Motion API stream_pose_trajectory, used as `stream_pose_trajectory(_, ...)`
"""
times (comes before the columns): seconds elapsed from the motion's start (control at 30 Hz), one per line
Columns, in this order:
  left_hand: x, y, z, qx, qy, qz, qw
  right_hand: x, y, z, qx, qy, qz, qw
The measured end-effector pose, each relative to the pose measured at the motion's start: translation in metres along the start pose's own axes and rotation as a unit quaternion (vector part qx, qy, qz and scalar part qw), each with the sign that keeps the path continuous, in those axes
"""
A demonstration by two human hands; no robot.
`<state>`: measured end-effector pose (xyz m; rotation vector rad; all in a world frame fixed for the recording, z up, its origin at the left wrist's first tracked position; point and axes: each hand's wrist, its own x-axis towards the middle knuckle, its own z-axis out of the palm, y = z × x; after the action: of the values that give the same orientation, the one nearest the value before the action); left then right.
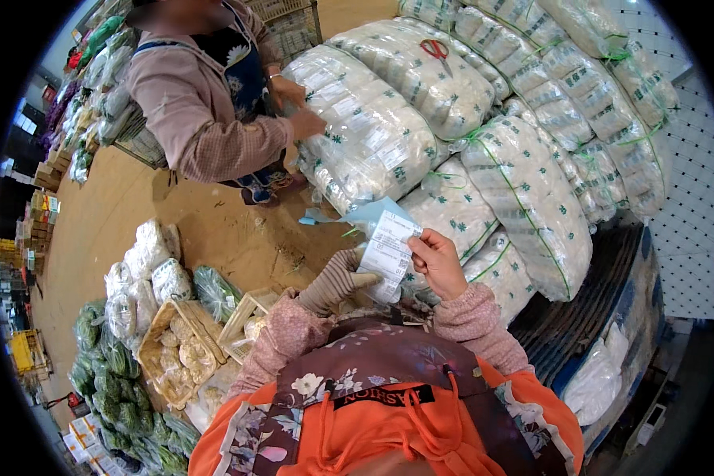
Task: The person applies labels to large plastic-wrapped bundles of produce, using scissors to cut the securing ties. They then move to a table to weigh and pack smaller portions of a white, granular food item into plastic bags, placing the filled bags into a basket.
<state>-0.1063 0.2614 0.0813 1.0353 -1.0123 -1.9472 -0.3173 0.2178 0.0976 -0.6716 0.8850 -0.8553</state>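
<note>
Fingers (429,251) of the bare right hand (443,266) pinch the right edge of a creased paper label strip (389,247), its lower left edge gripped by the striped, knit-gloved left hand (331,283); plump, glossy plastic-wrapped bales (523,206) bulge beyond the strip

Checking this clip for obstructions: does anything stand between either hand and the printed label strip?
Nothing visible: the right hand pinches the label strip by its right edge, the gloved left hand its lower left.
</note>
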Motion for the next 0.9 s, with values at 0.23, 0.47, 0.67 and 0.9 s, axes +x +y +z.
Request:
stream_pose_trajectory(0.23,-0.022,0.000,0.019,-0.048,-0.011,0.060,0.997,-0.030,0.006,0.012,-0.056,0.027,-0.023,0.998)
stream_pose_trajectory(0.47,0.003,0.000,0.047,0.048,0.061,0.078,0.994,-0.039,-0.020,0.001,-0.463,0.178,-0.355,0.792)
stream_pose_trajectory(0.67,0.050,-0.006,0.085,0.227,-0.012,0.063,0.972,-0.040,-0.051,-0.074,-0.473,-0.121,-0.171,0.856)
stream_pose_trajectory(0.9,0.124,0.016,0.041,0.747,0.075,-0.186,0.633,-0.042,-0.057,-0.351,-0.170,0.334,-0.225,0.899)
